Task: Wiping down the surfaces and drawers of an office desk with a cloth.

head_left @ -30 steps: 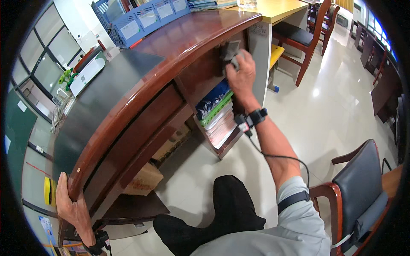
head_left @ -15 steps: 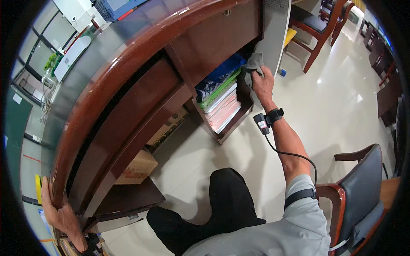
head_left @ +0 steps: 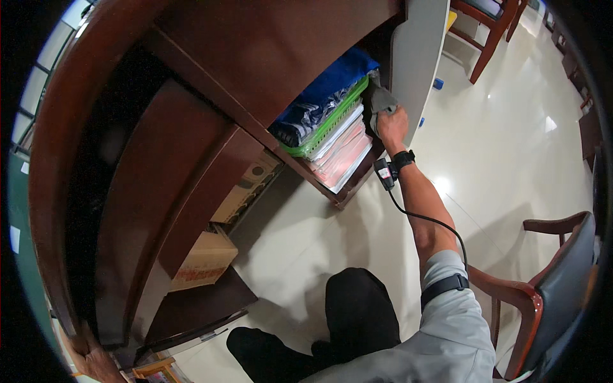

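Note:
My right hand (head_left: 393, 126) is closed on a grey cloth (head_left: 383, 101), held bunched at the right side of an open cubby under the desk. Beside it in the cubby, a blue plastic-wrapped bundle (head_left: 335, 76) lies on a green basket (head_left: 332, 124). Beneath the basket is a stack of white and pink papers (head_left: 348, 156). At the lower left rim, my left hand (head_left: 92, 359) grips the lower end of the brown desk's edge (head_left: 54, 210); its fingers are dim and partly hidden.
Cardboard boxes (head_left: 207, 258) stand under the desk on the left. A grey panel (head_left: 418, 57) closes off the cubby's right side. A dark padded armchair (head_left: 562, 268) is at the right, and a wooden chair (head_left: 488, 38) stands farther back on the glossy floor (head_left: 491, 134).
The view has dipped and come closer to the desk, and the desktop items have left the picture. My right hand has shifted lower along the cubby's side, still with the grey cloth.

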